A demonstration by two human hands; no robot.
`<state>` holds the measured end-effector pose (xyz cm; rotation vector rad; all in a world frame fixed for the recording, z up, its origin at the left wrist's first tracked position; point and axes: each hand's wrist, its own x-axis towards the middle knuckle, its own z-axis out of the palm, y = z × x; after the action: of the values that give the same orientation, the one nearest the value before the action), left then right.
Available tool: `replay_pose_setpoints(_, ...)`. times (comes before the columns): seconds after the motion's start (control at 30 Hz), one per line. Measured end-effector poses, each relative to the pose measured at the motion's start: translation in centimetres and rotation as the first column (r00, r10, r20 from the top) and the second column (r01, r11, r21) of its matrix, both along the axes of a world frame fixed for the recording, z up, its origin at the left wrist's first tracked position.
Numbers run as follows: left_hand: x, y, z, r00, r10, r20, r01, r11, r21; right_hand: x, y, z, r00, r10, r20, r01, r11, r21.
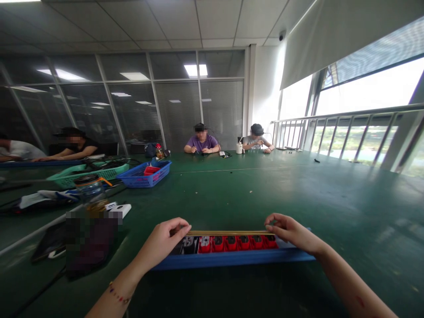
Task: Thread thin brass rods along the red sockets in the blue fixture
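Observation:
A long blue tray (232, 259) lies on the table in front of me. Inside it stands a row of red parts (231, 243) with dark tops, and black parts (190, 245) fill its left end. Thin yellowish sticks (228, 232) run along the tray's far side. At their left end my left hand (167, 236) is closed, thumb and forefinger pinched on them. My right hand (288, 229) pinches the right end in the same way, its other fingers curled. The hands hide both stick ends and parts of the tray's ends.
To the left are a phone-like dark item (49, 240), a dark purple cloth item (91, 247), a jar (91, 194), a green basket (71, 177) and a blue basket (145, 179). Two people (202, 143) sit across the green table (331, 212); others sit at far left.

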<state>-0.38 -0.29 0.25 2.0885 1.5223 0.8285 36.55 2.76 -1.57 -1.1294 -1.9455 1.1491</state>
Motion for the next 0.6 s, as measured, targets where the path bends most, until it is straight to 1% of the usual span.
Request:
replay_pose_setpoints(0.17,-0.3,0.5,-1.1,0.999,-0.005,-0.046,-0.001,0.991,-0.134,0.5,0.5,-0.8,0.995,0.007,0.099,-0.014,0.998,0.069)
replay_pose_setpoints(0.3,-0.5,0.7,-1.7,0.999,-0.008,-0.053,0.0,0.988,-0.153,0.6,0.7,-1.1,0.988,-0.01,0.156,-0.007,0.994,0.11)
replay_pose_setpoints(0.47,-0.6,0.8,-1.8,1.0,-0.028,0.013,0.03,0.983,-0.184,0.5,0.4,-1.0,0.982,-0.02,0.185,-0.011,0.987,0.161)
replay_pose_setpoints(0.6,-0.7,0.8,-1.8,0.996,-0.044,0.072,0.06,0.972,-0.229,0.4,0.3,-0.7,0.983,-0.028,0.181,0.002,0.99,0.139)
